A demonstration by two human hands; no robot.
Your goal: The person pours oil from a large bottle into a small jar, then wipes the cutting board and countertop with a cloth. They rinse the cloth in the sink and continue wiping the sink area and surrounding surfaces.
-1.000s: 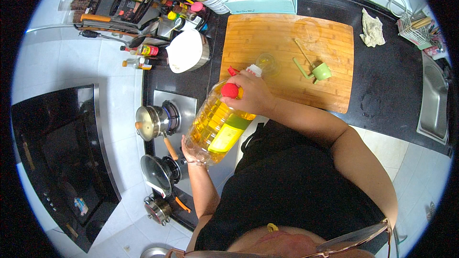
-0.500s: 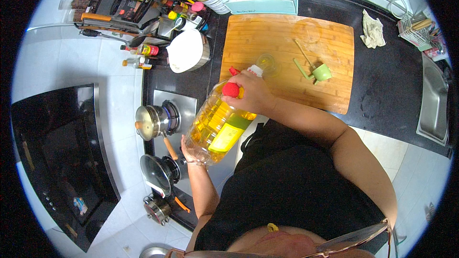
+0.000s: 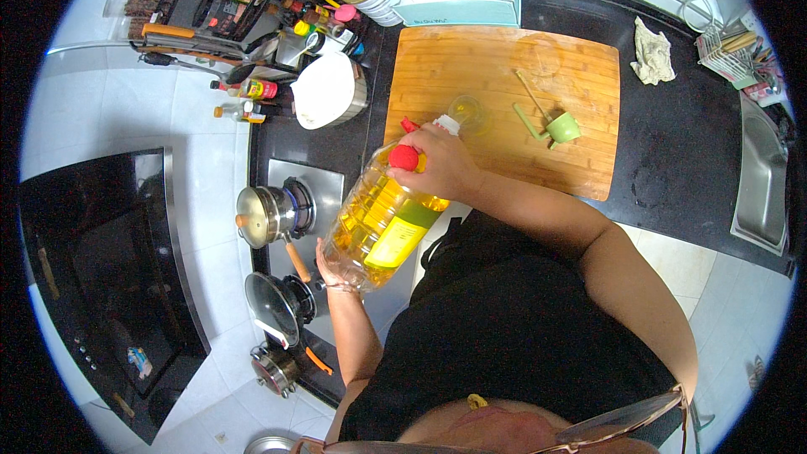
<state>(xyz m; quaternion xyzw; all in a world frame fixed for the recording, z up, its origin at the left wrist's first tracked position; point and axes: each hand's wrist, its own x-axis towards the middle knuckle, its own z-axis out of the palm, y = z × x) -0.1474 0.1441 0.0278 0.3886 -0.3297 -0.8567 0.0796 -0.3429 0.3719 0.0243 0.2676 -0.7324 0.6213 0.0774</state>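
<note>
A large clear oil bottle (image 3: pixel 387 210) with yellow oil and a yellow-green label is tilted in my two hands. My right hand (image 3: pixel 437 166) wraps round its upper part, closed beside a round red knob-like piece (image 3: pixel 404 157). My left hand (image 3: pixel 330 266) supports the base from the stove side; its fingers are partly hidden behind the bottle. The white-ringed mouth (image 3: pixel 446 124) points over a small clear glass bowl (image 3: pixel 471 116) holding a little yellow liquid. A green measuring cup (image 3: pixel 563 128) with a handle lies to the right on the wooden board (image 3: pixel 496 55).
A lidded saucepan (image 3: pixel 261 217) sits on a burner with blue flame at left; a lidded wok (image 3: pixel 273 307) and a small pot (image 3: pixel 275 370) stand nearer. Beyond them are a white-topped container (image 3: pixel 328 92) and bottles. A crumpled cloth (image 3: pixel 653 52) and sink (image 3: pixel 761 185) are at right.
Hardly anything differs; the whole view has shifted very slightly. The bottle stays tilted over the glass bowl, with both hands in the same places.
</note>
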